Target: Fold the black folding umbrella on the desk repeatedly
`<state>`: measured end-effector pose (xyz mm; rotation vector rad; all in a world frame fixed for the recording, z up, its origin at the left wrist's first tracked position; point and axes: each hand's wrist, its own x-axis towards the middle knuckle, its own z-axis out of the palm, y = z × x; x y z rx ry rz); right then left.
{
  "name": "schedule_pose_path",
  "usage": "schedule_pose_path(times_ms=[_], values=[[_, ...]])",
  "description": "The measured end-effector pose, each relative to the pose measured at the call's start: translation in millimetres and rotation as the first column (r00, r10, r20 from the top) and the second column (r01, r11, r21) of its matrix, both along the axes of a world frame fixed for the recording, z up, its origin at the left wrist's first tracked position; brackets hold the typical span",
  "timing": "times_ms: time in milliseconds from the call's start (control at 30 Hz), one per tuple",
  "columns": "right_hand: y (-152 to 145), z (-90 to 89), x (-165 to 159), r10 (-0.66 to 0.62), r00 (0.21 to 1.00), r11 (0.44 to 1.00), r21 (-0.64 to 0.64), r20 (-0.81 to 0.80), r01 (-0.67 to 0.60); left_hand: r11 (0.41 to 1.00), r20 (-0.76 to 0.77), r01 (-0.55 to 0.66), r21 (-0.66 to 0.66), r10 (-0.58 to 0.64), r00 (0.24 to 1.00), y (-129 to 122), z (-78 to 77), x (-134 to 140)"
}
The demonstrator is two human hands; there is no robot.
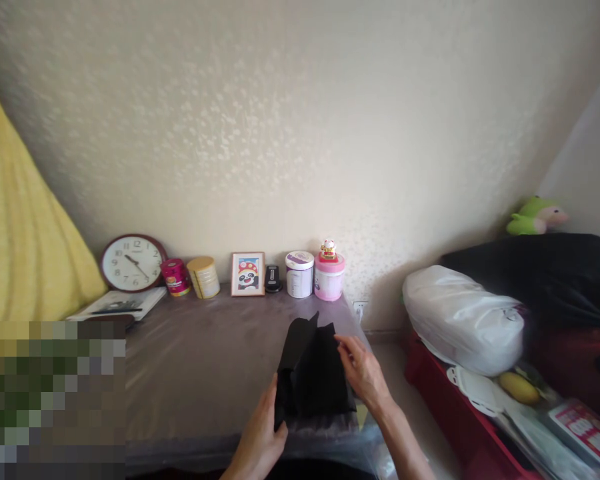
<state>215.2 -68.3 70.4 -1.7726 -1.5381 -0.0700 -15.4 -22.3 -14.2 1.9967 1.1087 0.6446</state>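
Note:
A black, floppy bag-like piece (325, 380) stands near the front right of the table, its upper flaps spread apart. Its exact kind is unclear. My left hand (266, 427) grips its lower left edge, thumb in front and fingers partly hidden behind. At the upper right edge, my right hand (363, 367) pinches the black material between thumb and fingertips. The inside of the piece is too dark to make out.
Along the wall on the grey-covered table (205, 373) stand a round clock (134, 263), a pink can (175, 277), a yellow tin (205, 277), a panda picture frame (248, 274) and two tubs (300, 275). To the right, a white bag (460, 320) lies on a red box (440, 407).

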Motion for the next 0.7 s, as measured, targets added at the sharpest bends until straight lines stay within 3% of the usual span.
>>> schedule_pose_path(times_ms=[100, 200, 367, 533, 700], values=[[13.8, 2.1, -21.7, 0.069, 0.99, 0.995, -0.077, 0.122, -0.06, 0.996, -0.114, 0.02, 0.092, -0.009, 0.993, -5.1, 5.9, 5.6], [25.4, -2.3, -30.9, 0.096, 0.973, 0.987, -0.149, 0.208, -0.065, 0.997, -0.245, 0.024, 0.079, -0.004, 0.97, -11.8, 18.5, 9.9], [43.8, -2.4, -34.5, 0.067, 0.984, 0.993, -0.104, 0.167, -0.05, 0.995, -0.424, 0.02, 0.094, 0.021, 0.906, -21.0, 30.6, 16.0], [64.0, -5.3, -46.5, 0.146, 0.986, 0.989, -0.01, 0.08, -0.146, 0.989, -0.572, 0.059, 0.139, 0.031, 0.82, -29.2, 29.2, 21.8], [79.0, -28.0, -63.5, 0.216, 0.97, 0.976, -0.055, 0.109, -0.211, 0.987, -0.607, 0.096, 0.125, 0.0, 0.795, -32.2, 15.8, 24.4]])
